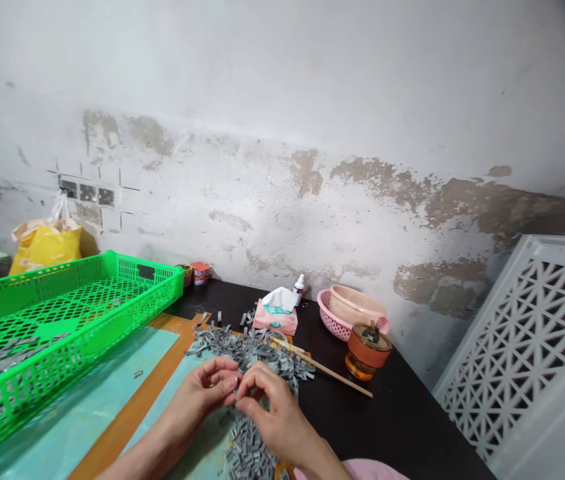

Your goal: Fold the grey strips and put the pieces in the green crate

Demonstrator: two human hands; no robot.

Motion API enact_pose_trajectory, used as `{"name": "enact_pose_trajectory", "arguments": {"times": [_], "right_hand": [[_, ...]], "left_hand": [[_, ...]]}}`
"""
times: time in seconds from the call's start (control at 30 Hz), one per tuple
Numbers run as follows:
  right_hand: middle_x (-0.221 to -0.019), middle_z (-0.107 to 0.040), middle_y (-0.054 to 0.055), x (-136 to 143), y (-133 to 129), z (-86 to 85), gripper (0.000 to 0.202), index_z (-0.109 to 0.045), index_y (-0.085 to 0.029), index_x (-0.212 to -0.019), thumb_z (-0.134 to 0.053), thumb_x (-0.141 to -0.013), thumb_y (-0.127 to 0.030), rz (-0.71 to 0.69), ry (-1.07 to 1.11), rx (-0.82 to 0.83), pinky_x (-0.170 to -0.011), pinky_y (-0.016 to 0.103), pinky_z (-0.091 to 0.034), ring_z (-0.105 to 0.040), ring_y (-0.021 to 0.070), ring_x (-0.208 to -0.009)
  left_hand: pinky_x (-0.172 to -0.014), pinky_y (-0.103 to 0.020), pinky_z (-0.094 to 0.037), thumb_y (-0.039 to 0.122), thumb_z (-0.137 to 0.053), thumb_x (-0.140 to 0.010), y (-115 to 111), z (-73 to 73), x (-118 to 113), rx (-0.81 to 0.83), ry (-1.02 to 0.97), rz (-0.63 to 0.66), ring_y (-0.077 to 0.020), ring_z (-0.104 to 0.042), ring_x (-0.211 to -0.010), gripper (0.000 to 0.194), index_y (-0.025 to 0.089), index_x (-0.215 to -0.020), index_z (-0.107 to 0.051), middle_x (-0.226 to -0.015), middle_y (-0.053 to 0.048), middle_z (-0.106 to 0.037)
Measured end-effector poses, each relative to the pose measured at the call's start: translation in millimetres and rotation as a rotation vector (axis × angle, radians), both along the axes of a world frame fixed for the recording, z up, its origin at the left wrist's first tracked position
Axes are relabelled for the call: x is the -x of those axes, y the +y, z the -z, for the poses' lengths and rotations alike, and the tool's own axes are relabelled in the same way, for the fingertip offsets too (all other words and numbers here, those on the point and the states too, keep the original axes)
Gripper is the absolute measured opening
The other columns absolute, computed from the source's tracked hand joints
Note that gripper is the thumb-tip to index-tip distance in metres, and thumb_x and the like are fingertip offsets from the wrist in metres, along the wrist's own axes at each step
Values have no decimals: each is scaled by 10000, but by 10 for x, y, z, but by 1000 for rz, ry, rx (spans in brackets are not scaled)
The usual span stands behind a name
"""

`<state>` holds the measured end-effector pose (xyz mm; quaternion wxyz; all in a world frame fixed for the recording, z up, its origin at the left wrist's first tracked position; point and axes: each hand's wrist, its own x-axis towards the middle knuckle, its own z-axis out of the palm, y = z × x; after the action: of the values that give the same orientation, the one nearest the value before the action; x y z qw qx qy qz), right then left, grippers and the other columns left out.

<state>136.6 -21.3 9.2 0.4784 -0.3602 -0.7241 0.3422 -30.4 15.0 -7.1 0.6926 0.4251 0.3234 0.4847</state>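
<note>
My left hand (212, 389) and my right hand (271, 408) meet at the fingertips, both pinched closed. Whatever is between the fingertips is too small to make out. Behind them lies a heap of grey strip-like pieces (227, 343), and a second heap of small grey pieces (250, 448) is below my right hand. One loose grey piece (138, 374) rests on the light green sheet (157, 343) to the left. The green crate (75, 353) at the left holds more grey pieces (5, 363).
A wooden stick (342, 379) lies right of the heap. Behind stand a tissue pack (275, 320), a white bottle (299, 288), pink bowls (355, 307) and a glass jar (367, 353). A yellow bag (47, 247) is at the back left, a white lattice panel (522, 353) at the right.
</note>
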Motion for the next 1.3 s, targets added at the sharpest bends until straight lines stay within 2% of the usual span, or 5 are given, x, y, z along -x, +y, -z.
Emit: {"name": "enact_pose_trajectory", "arguments": {"times": [0.23,0.53,0.73,0.93,1.3], "right_hand": [[-656,-505,-46,-38,138,84,493,-671,-161,-1002,-764,-688,-529,-93,264,443,-458,204,-407,-460,80,-496],[-636,-633,4,-13,69,32,347,-728,-141,-858,-801,-702,-442,-288,357,632,-407,182,-358,-395,45,-404],[-589,-616,-20,42,112,63,388,-619,-146,-694,-862,-601,-434,-104,510,568,-408,176,-315,-428,50,-409],[-561,-545,-45,62,165,104,331,-625,-162,-702,-818,-631,-421,152,462,325,-426,190,-358,-460,84,-463],[-755,-647,5,40,81,-8,253,-616,-183,-687,-838,-594,-260,77,493,241,-509,233,-464,-552,124,-578]], "left_hand": [[-557,-254,-499,264,-897,-602,6,-3,28,-136,28,118,-91,-618,-572,876,311,-1331,-412,-1038,-26,-647],[-485,-202,-430,369,-892,-592,0,-3,12,-118,56,211,-104,-619,-593,1011,315,-1417,-310,-1029,-55,-649],[-540,-233,-449,429,-880,-582,-17,-23,-21,-92,34,155,-116,-624,-622,782,287,-1266,-528,-1094,-72,-658],[-621,-222,-466,353,-867,-629,-73,-87,-60,-12,90,146,-137,-642,-679,313,156,-773,-671,-725,-17,-690],[-565,-187,-416,240,-886,-605,-70,-136,-49,22,-13,112,-102,-595,-582,241,145,-751,-719,-640,-13,-703]]}}
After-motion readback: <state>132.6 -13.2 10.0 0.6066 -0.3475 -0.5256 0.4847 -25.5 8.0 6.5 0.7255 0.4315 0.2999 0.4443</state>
